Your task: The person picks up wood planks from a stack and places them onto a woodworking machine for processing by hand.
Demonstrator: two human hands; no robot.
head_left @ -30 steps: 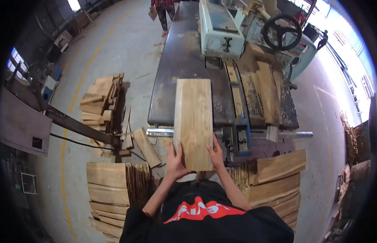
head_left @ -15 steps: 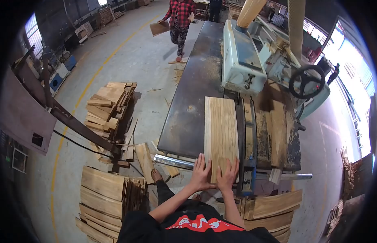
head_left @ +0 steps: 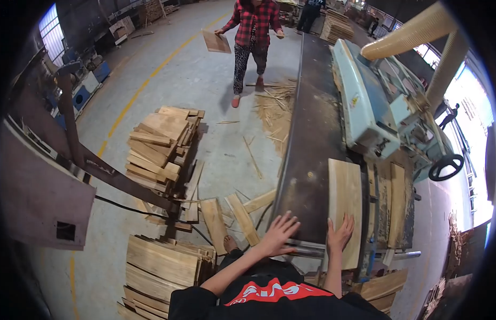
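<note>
A long dark steel desk, the bed of a woodworking machine, runs straight away from the fingers across a workshop with a grey concrete floor marked by a yellow line.

On the desk's near end lies a pale, long rectangular wooden board, lengthwise. The right hand rests flat on its near end, fingers spread wide and pointing up the board. The left hand is off the board, to its left at the desk's near edge, fingers also fanned apart and gripping nothing; whether it touches the steel I cannot tell.

Just right of the right fingers, beyond a slot, narrower brown wood strips lie parallel to the board. Directly ahead of the fingertips, at the board's far end, a light blue-green machine housing sits across the path, with a beige ribbed duct hose above it and a black handwheel off to the right.

Left of the left fingers, down on the floor, lie loose short planks, a stack of flat boards and, farther off, a heaped pile of wood offcuts. Far ahead, a person in a red checked shirt stands beside the desk, carrying a small board, with splinters on the floor at their feet.
</note>
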